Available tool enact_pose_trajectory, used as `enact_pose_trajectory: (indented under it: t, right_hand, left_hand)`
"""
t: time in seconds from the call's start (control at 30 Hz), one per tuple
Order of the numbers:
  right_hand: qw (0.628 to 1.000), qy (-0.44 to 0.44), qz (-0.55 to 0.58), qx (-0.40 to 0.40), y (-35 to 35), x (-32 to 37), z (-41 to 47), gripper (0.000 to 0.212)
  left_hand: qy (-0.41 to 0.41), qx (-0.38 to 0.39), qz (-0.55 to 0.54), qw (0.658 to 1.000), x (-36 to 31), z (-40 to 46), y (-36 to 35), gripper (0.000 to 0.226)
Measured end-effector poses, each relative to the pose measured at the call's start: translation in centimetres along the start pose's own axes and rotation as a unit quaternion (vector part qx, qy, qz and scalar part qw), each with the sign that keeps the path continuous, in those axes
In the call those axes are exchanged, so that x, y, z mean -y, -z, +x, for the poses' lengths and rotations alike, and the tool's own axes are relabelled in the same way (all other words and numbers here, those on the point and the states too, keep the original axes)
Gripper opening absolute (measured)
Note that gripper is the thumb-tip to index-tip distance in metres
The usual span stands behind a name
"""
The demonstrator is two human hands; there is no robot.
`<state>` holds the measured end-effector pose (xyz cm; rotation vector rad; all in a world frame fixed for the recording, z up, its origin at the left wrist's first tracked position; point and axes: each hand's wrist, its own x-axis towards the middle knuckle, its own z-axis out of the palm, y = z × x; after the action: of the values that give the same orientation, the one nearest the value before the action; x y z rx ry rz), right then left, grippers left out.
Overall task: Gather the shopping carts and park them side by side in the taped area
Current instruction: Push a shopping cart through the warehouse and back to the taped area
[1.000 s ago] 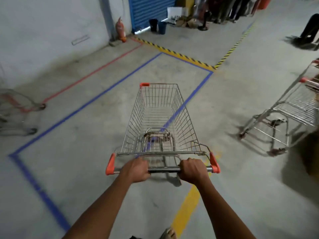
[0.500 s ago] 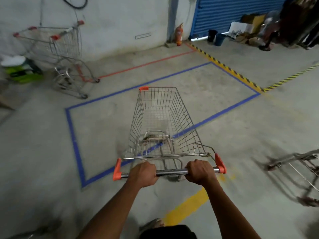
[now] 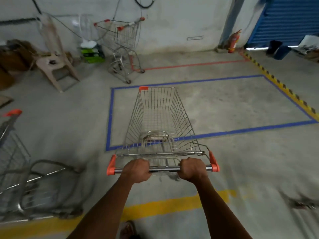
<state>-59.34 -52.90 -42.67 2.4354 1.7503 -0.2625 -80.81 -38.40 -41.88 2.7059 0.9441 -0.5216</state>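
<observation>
An empty wire shopping cart (image 3: pixel 159 118) with orange corner caps stands straight ahead of me. My left hand (image 3: pixel 136 170) and my right hand (image 3: pixel 192 169) both grip its steel handle bar (image 3: pixel 164 169). The cart's basket crosses the near edge of the blue taped rectangle (image 3: pixel 241 129) on the concrete floor, near its left corner. A second cart (image 3: pixel 123 47) stands by the back wall, beyond the rectangle. A third cart (image 3: pixel 15 163) is at the left edge, partly cut off and blurred.
A plastic chair (image 3: pixel 55 66) and boxes sit at the back left. A fire extinguisher (image 3: pixel 233 41) leans by a pillar beside the blue shutter (image 3: pixel 286 19). Black-yellow hazard tape (image 3: pixel 283 87) borders the rectangle's right side; a yellow floor line (image 3: pixel 164 207) runs under my arms.
The view has swung left as I turn the cart. The blue rectangle now lies ahead and to the right, the cart at the right has left the view, and a cart appears at left.
</observation>
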Motion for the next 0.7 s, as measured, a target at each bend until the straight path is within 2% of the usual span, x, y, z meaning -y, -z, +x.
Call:
enact_pose_trajectory:
  t: [0.33, 0.7]
  right_hand:
    - [0.995, 0.095, -0.019, 0.018, -0.5, 1.4, -2.4, 0.035]
    - [0.994, 0.102, -0.008, 0.038, 1.7, 6.5, 4.3, 0.031]
  left_hand:
    - [0.101, -0.010, -0.029, 0.994, -2.0, -6.7, -3.1, 0.044]
    - [0.120, -0.009, -0.038, 0.992, 4.9, -4.9, -0.5, 0.032]
